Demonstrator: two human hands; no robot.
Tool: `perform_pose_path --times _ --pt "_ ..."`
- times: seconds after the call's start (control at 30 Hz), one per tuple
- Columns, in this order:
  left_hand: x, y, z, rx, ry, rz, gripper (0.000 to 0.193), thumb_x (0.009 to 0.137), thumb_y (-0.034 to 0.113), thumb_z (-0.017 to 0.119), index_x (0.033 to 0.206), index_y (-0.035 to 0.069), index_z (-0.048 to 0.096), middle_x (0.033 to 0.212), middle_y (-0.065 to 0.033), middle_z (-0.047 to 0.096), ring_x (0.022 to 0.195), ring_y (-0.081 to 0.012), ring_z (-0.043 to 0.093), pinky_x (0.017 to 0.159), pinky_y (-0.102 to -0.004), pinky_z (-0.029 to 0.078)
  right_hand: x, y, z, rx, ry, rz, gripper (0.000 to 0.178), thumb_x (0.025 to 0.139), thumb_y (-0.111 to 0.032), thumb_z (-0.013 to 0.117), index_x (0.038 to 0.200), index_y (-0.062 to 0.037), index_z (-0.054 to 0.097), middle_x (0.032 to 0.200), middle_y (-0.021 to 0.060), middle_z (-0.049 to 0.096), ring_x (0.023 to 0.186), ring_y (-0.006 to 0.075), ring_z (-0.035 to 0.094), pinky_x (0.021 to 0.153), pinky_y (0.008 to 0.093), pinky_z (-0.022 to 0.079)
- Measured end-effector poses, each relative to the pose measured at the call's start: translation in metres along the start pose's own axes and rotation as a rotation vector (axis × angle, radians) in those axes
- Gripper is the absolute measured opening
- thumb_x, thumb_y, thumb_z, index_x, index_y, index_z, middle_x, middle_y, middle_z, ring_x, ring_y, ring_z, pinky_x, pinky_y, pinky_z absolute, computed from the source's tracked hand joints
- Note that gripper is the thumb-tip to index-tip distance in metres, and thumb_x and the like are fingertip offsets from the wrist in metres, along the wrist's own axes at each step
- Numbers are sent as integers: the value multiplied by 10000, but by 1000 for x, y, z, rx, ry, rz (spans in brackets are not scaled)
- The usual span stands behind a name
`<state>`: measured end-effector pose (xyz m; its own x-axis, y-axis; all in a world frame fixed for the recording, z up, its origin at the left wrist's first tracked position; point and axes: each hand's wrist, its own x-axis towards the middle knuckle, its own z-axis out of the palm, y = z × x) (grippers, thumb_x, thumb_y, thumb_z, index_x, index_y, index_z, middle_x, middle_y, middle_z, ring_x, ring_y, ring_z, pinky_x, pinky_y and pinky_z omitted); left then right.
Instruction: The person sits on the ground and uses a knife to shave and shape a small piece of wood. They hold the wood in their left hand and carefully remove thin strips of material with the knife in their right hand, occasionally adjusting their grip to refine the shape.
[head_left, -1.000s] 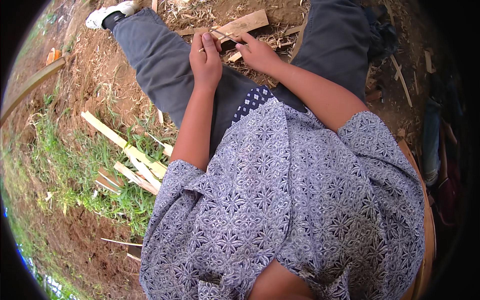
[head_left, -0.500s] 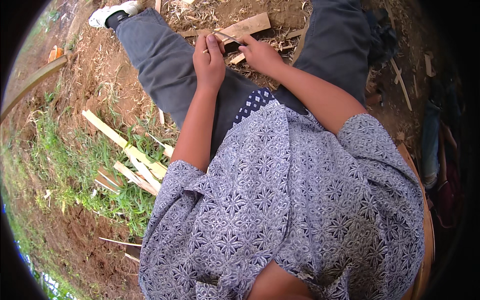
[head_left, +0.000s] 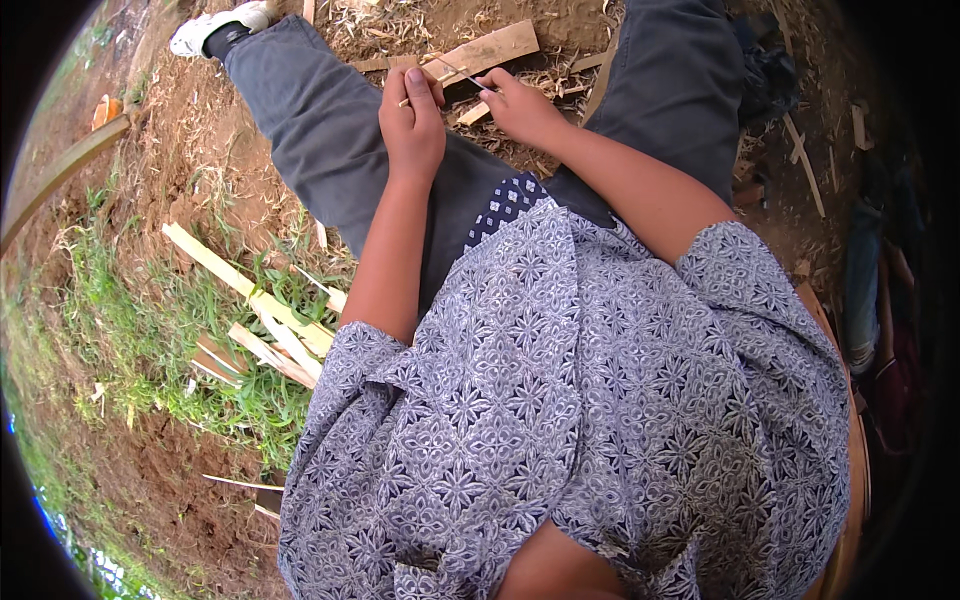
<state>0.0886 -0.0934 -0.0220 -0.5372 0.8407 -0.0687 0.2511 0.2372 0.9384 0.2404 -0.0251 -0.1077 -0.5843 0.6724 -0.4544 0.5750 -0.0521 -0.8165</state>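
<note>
Between my legs, my left hand (head_left: 412, 115) is closed around a thin pale wooden stick (head_left: 404, 102), one end of which pokes out at the side of the fingers. The other end comes out past my thumb. To its right, my right hand (head_left: 518, 105) grips a knife (head_left: 464, 74) whose narrow blade points left and crosses near the stick's far end. Fingers cover the knife's handle. Just beyond both hands lies a flat wooden board (head_left: 500, 48) on the ground.
Pale split wood strips (head_left: 250, 290) are piled on grass at my left. A long curved pole (head_left: 70, 170) and an orange object (head_left: 106, 110) lie farther left. Shavings cover the soil between my legs (head_left: 310, 110). Dark cloth (head_left: 765, 75) sits beyond my right knee.
The knife blade has shifted slightly and shows more clearly between my hands. My left hand has moved a little left, and the hands are slightly farther apart.
</note>
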Motion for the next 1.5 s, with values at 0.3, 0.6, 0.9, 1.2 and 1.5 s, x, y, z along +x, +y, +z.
perform_pose_path --times 0.3,0.6,0.9,1.2,1.5 --pt "-4 10 1 -56 -52 -86 378 1141 269 411 890 48 586 768 -2 582 673 -57 504 619 -233 417 11 7 -6 -38 -58 101 344 1040 -319 527 1307 -108 578 996 154 749 958 323 728 873 455 533" --pt "-18 17 -4 255 -293 234 268 1084 187 526 914 -9 594 917 -126 619 794 -264 593 739 -357 477 19 -6 -35 149 -219 213 416 899 -205 551 1299 -105 598 945 152 741 907 284 725 801 410 547" --pt "-21 31 14 507 -624 387 284 956 269 702 812 31 645 855 -117 608 844 -318 621 762 -448 511 38 -15 -78 -221 -270 9 415 889 -151 548 1291 -192 644 729 66 652 646 155 606 611 356 467" --pt "-22 23 20 575 -651 504 387 975 404 645 778 71 658 849 -67 660 847 -292 637 772 -411 527 46 -5 -88 -410 -391 -167 281 997 -342 642 1222 -176 662 737 50 640 662 154 581 647 354 467" --pt "-29 24 23 525 -581 384 297 1014 338 600 923 64 528 851 -135 655 857 -363 640 737 -465 509 42 -19 -91 -381 -430 -134 287 991 -337 686 1100 -70 685 737 22 646 652 107 560 605 317 447"
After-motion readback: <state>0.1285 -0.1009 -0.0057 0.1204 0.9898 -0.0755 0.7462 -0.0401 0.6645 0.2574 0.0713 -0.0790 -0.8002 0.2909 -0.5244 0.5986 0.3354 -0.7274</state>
